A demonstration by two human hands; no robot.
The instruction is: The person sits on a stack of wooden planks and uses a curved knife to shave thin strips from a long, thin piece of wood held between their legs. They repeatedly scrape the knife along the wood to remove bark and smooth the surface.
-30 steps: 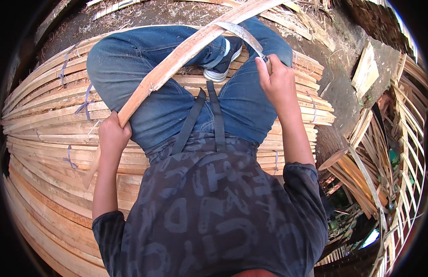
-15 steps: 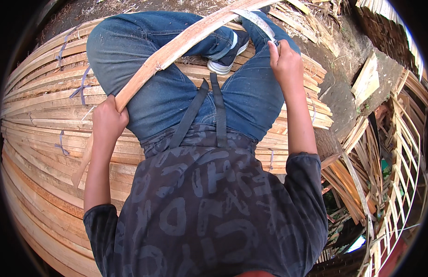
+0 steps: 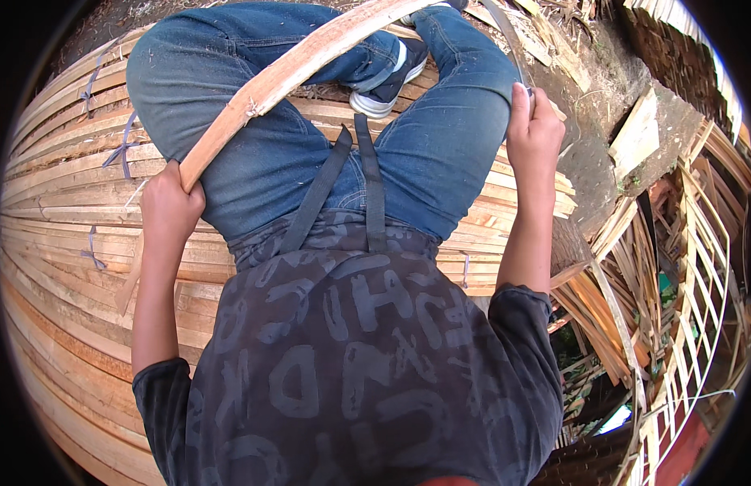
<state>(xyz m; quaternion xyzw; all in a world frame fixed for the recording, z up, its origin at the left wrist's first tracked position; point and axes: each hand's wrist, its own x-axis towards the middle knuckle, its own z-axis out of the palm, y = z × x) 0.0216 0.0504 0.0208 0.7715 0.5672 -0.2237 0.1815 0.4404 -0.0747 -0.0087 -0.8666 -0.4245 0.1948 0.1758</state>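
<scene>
Crossing jeans [image 3: 189, 89] above bundled slats [image 3: 68, 196], wooden strip [image 3: 288, 70] in left hand [image 3: 170, 204]

Bare earth [image 3: 609, 65] littered with shavings lies beyond the tied slat stack [image 3: 59, 235]. Right of the stack: a pale offcut [image 3: 635, 134], heaped split wood [image 3: 598, 324] and, farthest out, a slatted lattice [image 3: 690, 312]. Lighting: daylight.

Clear gap between wooden strip [image 3: 301, 61] and curved blade [image 3: 509, 36], 2 denim-clad legs [image 3: 448, 121] underneath
</scene>
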